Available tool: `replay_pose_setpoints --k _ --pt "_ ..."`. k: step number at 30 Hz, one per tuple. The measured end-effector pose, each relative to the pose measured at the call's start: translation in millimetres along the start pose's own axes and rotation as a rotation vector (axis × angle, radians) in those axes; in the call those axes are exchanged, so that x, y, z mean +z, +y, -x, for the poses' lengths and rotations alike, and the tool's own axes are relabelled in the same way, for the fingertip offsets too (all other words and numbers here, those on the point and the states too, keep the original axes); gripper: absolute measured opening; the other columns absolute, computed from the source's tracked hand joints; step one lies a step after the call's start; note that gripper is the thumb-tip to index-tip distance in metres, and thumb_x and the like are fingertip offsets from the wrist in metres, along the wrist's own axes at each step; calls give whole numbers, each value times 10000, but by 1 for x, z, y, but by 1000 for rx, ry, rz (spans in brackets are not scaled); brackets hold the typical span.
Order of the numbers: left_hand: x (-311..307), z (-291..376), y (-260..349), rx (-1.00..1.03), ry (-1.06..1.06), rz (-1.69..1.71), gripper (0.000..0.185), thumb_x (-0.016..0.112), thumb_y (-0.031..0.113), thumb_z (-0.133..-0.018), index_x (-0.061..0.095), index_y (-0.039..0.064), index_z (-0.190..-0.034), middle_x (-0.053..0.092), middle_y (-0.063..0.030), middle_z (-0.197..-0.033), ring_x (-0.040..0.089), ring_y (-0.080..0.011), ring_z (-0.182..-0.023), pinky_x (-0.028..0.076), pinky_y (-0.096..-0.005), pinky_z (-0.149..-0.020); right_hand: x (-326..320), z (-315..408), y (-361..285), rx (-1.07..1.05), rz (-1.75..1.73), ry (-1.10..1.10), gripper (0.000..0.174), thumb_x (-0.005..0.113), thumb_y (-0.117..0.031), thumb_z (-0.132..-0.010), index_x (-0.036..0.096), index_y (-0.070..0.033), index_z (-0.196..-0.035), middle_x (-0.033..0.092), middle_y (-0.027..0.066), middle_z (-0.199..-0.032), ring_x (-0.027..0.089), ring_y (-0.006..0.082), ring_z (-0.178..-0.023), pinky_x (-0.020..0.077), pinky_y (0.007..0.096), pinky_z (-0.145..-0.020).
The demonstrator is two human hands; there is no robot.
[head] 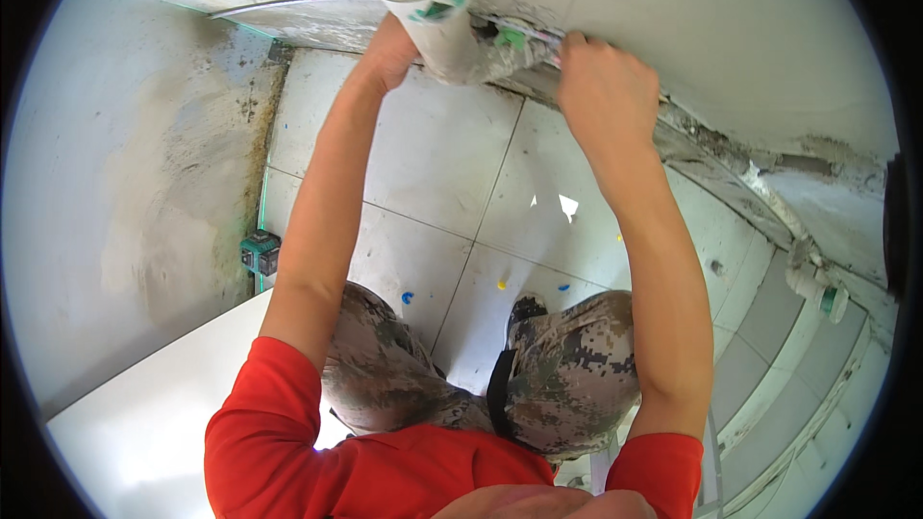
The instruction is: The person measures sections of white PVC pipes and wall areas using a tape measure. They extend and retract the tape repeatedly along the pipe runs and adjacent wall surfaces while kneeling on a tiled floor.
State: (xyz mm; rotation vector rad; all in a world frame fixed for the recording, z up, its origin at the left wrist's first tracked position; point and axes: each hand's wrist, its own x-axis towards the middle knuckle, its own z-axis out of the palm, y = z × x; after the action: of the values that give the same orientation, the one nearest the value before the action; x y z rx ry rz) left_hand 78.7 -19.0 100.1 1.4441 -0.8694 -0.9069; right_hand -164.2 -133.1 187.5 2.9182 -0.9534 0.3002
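Note:
My left hand [393, 50] reaches behind a thick white plastic pipe [441, 43] that comes down close to the wall; its fingers are hidden by the pipe. To the right of the pipe, my right hand [608, 83] is curled against the wall edge, around the right end of a thin pale strip [530, 31] that bears some pink marks. Whether the fingers grip this strip cannot be made out. Between pipe and right hand, a green patch [510, 38] shows beside a dark hole in the wall, above a rough greyish pipe branch [515, 61].
A teal and black laser level [261, 252] stands by the left wall, with a green line near it. Small blue and yellow plastic pieces [407, 298] lie on the white floor tiles [433, 151]. A white drain pipe [775, 205] runs along the right wall. A white panel [159, 389] is at lower left.

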Motion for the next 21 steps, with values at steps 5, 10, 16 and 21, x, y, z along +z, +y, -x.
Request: replay_pose_setpoints --k 5,10,16,21 --pt "0 3 5 -109 29 -15 519 774 356 -857 667 34 -1249 724 -111 -1144 693 -196 -1000 578 -368 -832 -1 0 -2 -40 50 61 141 684 -191 -891 698 -68 -824 735 107 -769 733 292 -692 584 416 -610" --pt "3 2 5 -64 29 -67 349 725 349 -942 738 30 -1083 778 -105 -1001 732 -199 -906 589 -355 -806 2 3 2 -23 21 41 61 630 -69 -825 686 -50 -839 734 132 -806 722 332 -714 562 434 -606" --pt "-1 -5 -9 -142 33 -8 366 744 372 -931 733 53 -1111 774 -91 -1031 731 -197 -904 580 -335 -791 8 2 5 -21 41 63 66 631 -75 -812 690 -51 -827 726 137 -771 718 340 -677 558 437 -569" --pt "-4 -10 -13 -226 14 -41 320 749 357 -935 739 78 -1091 766 -72 -975 709 -158 -893 568 -319 -756 9 0 7 -21 66 68 85 626 -106 -834 701 -66 -839 730 142 -775 722 353 -684 565 451 -583"
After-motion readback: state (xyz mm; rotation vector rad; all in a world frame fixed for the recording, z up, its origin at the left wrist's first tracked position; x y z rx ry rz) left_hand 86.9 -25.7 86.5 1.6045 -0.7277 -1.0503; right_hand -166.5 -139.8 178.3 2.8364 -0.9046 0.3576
